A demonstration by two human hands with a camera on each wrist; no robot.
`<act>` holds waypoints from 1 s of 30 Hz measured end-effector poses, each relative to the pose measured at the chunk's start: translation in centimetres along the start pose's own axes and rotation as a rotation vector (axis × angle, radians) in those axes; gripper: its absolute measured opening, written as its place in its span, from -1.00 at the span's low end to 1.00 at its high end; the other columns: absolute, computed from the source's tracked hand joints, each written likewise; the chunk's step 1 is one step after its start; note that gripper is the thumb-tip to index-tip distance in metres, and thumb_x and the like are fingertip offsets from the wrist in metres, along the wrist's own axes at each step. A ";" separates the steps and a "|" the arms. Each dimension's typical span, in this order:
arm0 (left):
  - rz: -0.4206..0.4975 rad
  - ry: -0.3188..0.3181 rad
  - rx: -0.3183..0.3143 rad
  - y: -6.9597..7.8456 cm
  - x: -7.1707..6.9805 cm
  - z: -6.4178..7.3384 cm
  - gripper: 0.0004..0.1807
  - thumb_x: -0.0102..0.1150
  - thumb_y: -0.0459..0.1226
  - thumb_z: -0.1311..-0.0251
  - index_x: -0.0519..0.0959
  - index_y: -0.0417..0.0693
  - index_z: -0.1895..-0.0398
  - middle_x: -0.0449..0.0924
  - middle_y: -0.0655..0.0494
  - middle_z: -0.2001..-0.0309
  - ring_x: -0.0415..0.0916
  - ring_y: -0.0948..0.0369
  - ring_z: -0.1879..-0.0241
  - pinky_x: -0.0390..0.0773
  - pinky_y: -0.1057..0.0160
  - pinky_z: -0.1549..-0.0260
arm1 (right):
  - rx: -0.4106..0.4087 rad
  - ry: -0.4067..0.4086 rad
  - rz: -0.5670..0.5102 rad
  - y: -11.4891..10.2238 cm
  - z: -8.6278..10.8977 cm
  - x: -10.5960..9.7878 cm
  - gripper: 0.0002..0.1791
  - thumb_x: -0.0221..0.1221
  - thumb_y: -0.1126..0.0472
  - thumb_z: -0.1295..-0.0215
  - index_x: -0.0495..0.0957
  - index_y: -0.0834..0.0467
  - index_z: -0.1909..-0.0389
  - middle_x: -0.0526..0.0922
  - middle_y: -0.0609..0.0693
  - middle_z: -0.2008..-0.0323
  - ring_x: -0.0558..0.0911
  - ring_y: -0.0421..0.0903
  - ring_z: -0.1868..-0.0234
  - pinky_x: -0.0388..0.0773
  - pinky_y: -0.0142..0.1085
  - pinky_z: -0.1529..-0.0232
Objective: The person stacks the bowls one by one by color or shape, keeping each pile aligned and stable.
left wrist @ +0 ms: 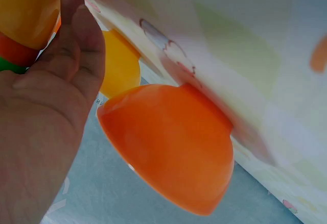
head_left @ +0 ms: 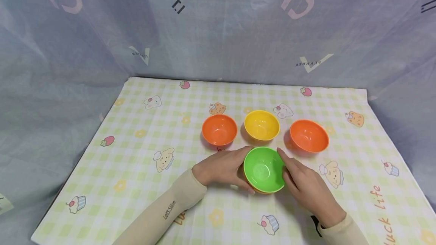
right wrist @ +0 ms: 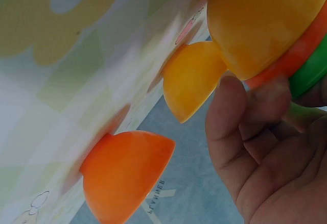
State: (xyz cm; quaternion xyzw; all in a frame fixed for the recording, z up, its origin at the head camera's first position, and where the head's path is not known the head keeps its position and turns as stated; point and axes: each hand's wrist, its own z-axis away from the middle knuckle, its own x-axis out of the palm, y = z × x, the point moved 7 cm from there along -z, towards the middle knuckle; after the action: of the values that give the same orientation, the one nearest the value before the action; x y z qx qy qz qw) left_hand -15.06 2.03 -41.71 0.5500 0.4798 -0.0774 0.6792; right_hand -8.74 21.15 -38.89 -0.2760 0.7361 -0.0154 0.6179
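Observation:
A nested stack of bowls sits between my two hands near the middle of the table. Its top bowl is green (head_left: 263, 167); beneath it come an orange bowl (right wrist: 302, 50) and, lowest, a yellow bowl (right wrist: 265, 25). My left hand (head_left: 223, 167) grips the stack's left side, thumb toward the front and fingers toward the back. From the right, my right hand (head_left: 304, 184) holds the stack, its fingertips at the rims. Behind the stack stand an orange bowl (head_left: 219, 129) at left, a single yellow bowl (head_left: 261, 125) and another orange bowl (head_left: 309, 136) at right.
A checked tablecloth (head_left: 136, 177) with cartoon prints covers the table. Grey-blue printed fabric (head_left: 218, 41) hangs behind the table's far edge and down its sides. The three separate bowls form a loose row just beyond my hands.

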 end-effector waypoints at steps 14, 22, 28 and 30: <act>-0.257 -0.010 -0.079 1.7 -4.5 2.0 0.41 0.68 0.29 0.14 0.11 0.00 -0.72 0.45 0.06 -0.50 0.40 0.15 -0.46 0.39 0.12 -0.44 | 0.027 -0.105 0.031 0.3 1.0 0.8 -0.05 0.31 -0.26 -0.44 0.23 0.14 -0.65 0.53 0.04 -0.16 0.35 -0.32 0.47 0.41 -0.35 0.49; -0.388 0.259 -0.201 1.5 -10.8 3.7 -0.15 0.32 0.33 -0.29 0.53 -0.02 -0.45 0.46 0.05 -0.47 0.47 0.02 -0.39 0.46 -0.13 -0.27 | -0.013 -0.089 0.021 0.5 1.2 1.0 0.39 0.48 -0.51 -0.01 0.08 0.11 -0.70 0.53 0.08 -0.38 0.69 -0.09 0.15 0.65 -0.19 0.36; -0.443 0.288 -0.343 0.3 -12.9 4.7 -0.11 0.23 0.41 -0.27 0.55 0.07 -0.47 0.48 -0.03 -0.45 0.66 -0.09 -0.11 0.55 -0.17 -0.16 | -0.024 -0.074 -0.001 0.7 1.4 1.1 0.37 0.47 -0.50 -0.04 0.08 0.14 -0.69 0.56 0.05 -0.39 0.72 0.03 -0.09 0.74 -0.02 0.17; -0.446 0.301 -0.364 -0.3 -13.4 5.0 -0.17 0.20 0.38 -0.33 0.56 0.06 -0.46 0.50 -0.05 -0.41 0.69 -0.08 -0.02 0.60 -0.16 -0.09 | -0.021 -0.080 -0.011 0.7 1.4 1.1 0.37 0.46 -0.50 -0.05 0.08 0.15 -0.69 0.56 0.07 -0.39 0.72 0.05 -0.12 0.74 0.01 0.14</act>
State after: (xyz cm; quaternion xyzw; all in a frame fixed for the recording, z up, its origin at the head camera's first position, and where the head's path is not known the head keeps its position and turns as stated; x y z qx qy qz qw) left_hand -19.47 -7.86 -32.40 0.3061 0.6896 -0.0552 0.6540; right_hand -7.84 21.71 -40.48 -0.2869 0.7092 -0.0002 0.6439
